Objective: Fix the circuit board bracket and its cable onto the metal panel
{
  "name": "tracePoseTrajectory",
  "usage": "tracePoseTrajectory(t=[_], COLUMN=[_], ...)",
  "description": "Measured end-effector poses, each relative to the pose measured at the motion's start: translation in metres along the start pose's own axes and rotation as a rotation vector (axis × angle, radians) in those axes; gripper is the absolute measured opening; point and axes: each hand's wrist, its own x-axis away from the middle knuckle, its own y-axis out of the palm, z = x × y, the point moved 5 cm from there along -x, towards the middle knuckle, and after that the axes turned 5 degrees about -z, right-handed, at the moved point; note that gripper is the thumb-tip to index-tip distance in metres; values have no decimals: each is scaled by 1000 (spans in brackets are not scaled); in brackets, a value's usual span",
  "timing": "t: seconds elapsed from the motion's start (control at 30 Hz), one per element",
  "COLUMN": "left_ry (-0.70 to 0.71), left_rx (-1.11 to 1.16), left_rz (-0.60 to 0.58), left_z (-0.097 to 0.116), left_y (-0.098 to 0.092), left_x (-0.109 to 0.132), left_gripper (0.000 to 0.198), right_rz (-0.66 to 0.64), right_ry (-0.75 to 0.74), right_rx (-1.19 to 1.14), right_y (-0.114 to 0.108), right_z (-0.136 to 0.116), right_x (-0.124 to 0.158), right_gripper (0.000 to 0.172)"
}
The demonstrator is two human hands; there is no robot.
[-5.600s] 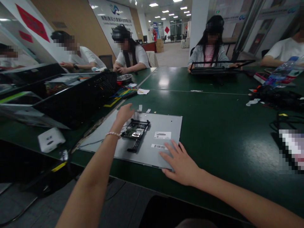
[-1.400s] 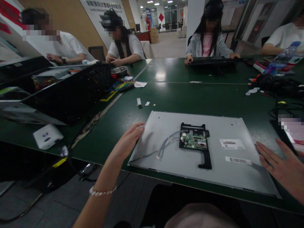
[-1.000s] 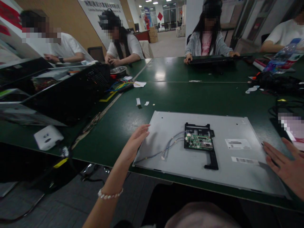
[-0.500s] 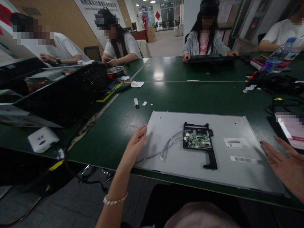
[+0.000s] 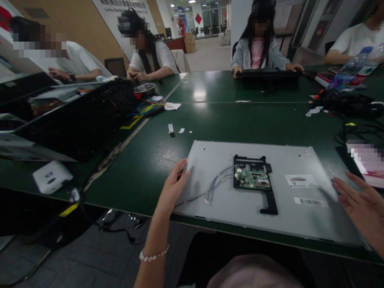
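Note:
A flat grey metal display panel lies back side up along the table's near edge. Mounted at its middle is a green circuit board in a black plastic bracket. Thin grey cables run from the board to the panel's left side. My left hand rests against the left edge, fingers stretched and thumb apart; its contact beneath the edge is hidden. On the opposite side my right hand is open beside the right edge, holding nothing. Two white labels, an upper label and a barcode label, are near it.
Small paper scraps lie beyond the panel on the green table. A black casing and a white box-shaped device stand left. At right are a phone-like screen, cables and plastic bottles. Several people sit around the table.
The panel has shifted slightly to the right on the table, with my left hand moving along at its edge. My right hand stays open beside the right edge.

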Motion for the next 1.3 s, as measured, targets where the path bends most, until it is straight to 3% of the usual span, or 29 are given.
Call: tracePoseTrajectory(t=[0.1, 0.2, 0.3, 0.37, 0.47, 0.57, 0.7, 0.87, 1.13, 1.3], left_ry=[11, 35, 49, 57, 76, 100, 120, 104, 118, 118], left_rx=[-48, -92, -120, -147, -209, -255, -277, -310, -422, -436], left_rz=[11, 19, 18, 20, 23, 39, 66, 84, 107, 125], left_z=[-5, -8, -10, -12, -14, -15, -10, -3, 5, 8], left_y=[1, 2, 3, 3, 3, 2, 3, 3, 6, 8], left_x=[-3, -4, -3, -3, -4, -4, -2, 1, 5, 9], left_gripper=[55, 58, 57, 56, 55, 56, 54, 53, 50, 49], right_rz=[59, 50, -183, -375, -564, -691, -794, -791, -797, -779], right_ry=[50, -26, -117, -269, -491, -583, -592, -614, -636, -645], right_rx=[-188, -109, 122, 290, 518, 619, 639, 613, 610, 638], right_y=[3, 17, 46, 69, 102, 132, 160, 170, 161, 158], right_z=[0, -18, -46, -67, -92, -103, -99, -86, -84, -77], right_x=[-2, 2, 6, 8, 5, -4, -14, -22, -20, -15], right_gripper=[66, 72, 71, 78, 88, 91, 98, 96, 94, 82])
